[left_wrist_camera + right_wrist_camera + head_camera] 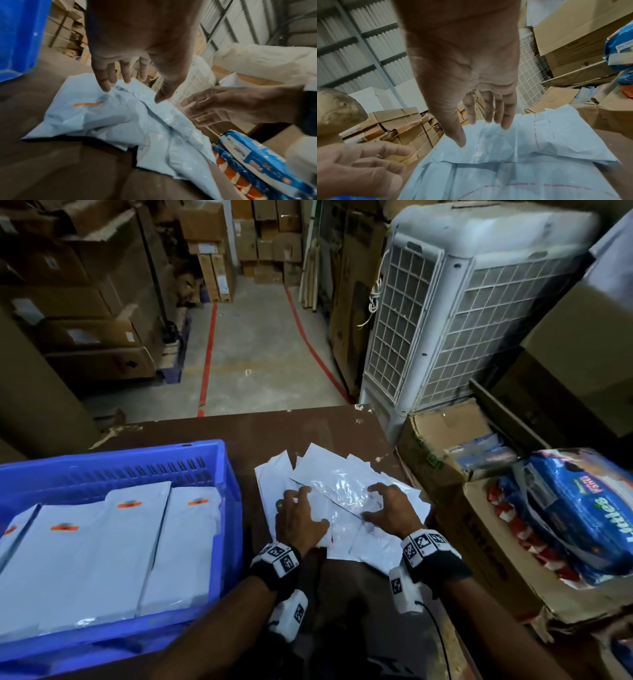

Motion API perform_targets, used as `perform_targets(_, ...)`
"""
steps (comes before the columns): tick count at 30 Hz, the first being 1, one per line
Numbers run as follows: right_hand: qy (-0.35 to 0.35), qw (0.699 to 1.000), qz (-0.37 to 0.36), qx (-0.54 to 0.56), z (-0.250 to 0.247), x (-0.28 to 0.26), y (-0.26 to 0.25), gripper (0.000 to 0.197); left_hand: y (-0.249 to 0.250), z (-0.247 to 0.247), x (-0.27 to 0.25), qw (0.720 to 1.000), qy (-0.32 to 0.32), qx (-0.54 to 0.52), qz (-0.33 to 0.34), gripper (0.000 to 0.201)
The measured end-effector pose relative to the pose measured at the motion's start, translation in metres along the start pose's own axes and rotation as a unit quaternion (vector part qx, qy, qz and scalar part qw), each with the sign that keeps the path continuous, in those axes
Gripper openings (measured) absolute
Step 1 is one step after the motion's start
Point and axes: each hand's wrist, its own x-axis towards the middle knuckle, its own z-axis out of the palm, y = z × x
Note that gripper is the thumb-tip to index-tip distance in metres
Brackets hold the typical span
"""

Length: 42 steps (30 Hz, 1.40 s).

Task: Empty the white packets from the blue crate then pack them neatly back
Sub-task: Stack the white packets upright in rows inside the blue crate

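Observation:
A loose heap of white packets lies on the brown table, right of the blue crate. Several white packets with orange labels lie flat in rows inside the crate. My left hand rests on the heap's left side, fingers spread and nearly straight, fingertips touching the plastic. My right hand arches over the heap's right side, its fingertips pressing the top packet. Neither hand has a packet gripped.
A white air cooler stands past the table's far right corner. Open cardboard boxes with blue diaper packs crowd the right edge. Stacked cartons line the aisle at left. Bare table surface lies beyond the heap.

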Motion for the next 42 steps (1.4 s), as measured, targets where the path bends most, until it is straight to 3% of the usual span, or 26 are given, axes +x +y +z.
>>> perform_targets(2,0.021,1.0,0.0,-0.01,0.001,0.003,0.005,0.08,-0.006,0.004,0.006,0.999,0.024,0.025,-0.036,0.084)
perform_targets(5,-0.006,1.0,0.007,-0.01,0.009,0.005,0.013,0.103,-0.019,0.014,0.015,0.993,0.027,0.025,-0.111,0.099)
perform_targets(9,-0.036,0.999,-0.002,-0.028,0.026,0.003,0.023,0.111,-0.031,0.028,0.024,0.982,-0.032,-0.057,-0.175,0.104)
perform_targets(16,0.02,0.994,-0.018,-0.109,0.038,0.0,0.022,0.081,-0.04,0.036,0.024,0.985,-0.026,-0.072,-0.157,0.08)
perform_targets(26,0.103,0.99,-0.039,0.084,0.023,-0.02,0.017,0.028,-0.056,0.03,0.011,0.971,0.052,-0.215,-0.093,0.029)
perform_targets(31,0.119,0.959,-0.017,0.256,0.002,-0.05,0.011,0.016,-0.052,0.023,-0.008,0.962,0.069,-0.255,-0.063,0.029)
perform_targets(35,0.079,0.877,0.077,0.468,0.01,-0.061,0.018,0.016,-0.054,0.019,-0.016,0.957,0.082,-0.275,-0.035,0.028)
perform_targets(38,0.041,0.838,0.146,0.525,0.017,-0.072,0.023,0.02,-0.053,0.018,-0.02,0.958,0.081,-0.272,-0.025,0.027)
perform_targets(42,-0.008,0.821,0.195,0.536,0.029,-0.088,0.029,0.027,-0.054,0.015,-0.028,0.957,0.097,-0.275,-0.016,0.026)
